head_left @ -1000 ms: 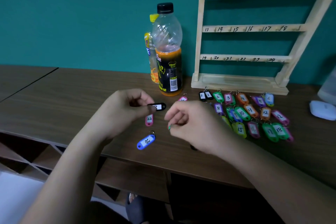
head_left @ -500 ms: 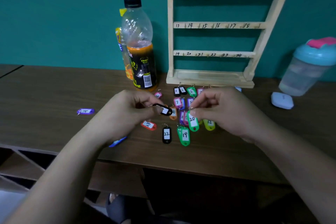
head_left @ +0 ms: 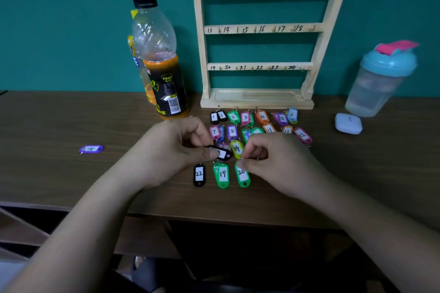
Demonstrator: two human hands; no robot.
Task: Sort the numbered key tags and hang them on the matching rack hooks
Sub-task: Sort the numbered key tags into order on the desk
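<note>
My left hand (head_left: pixel 171 152) pinches a black key tag (head_left: pixel 222 153) just above the table. My right hand (head_left: pixel 276 162) pinches the ring end of a green tag marked 20 (head_left: pixel 242 175), which lies beside a green tag 19 (head_left: pixel 222 174) and a black tag 22 (head_left: pixel 199 174). Behind my hands, several coloured tags lie in numbered rows; tag 14 (head_left: pixel 236 148) is yellow. The wooden rack (head_left: pixel 258 28) stands at the back with numbered hooks, all bare. A purple tag (head_left: pixel 91 149) lies alone at the left.
A drink bottle with orange liquid (head_left: pixel 159 64) stands left of the rack, a second bottle behind it. A blue-lidded shaker cup (head_left: pixel 378 81) and a small white case (head_left: pixel 348 123) sit at the right. The table's front edge (head_left: pixel 214 219) runs under my forearms.
The view swung right and then steadied. My right hand drew the green tag 20 down into line beside tag 19. My left hand kept its hold on the black tag.
</note>
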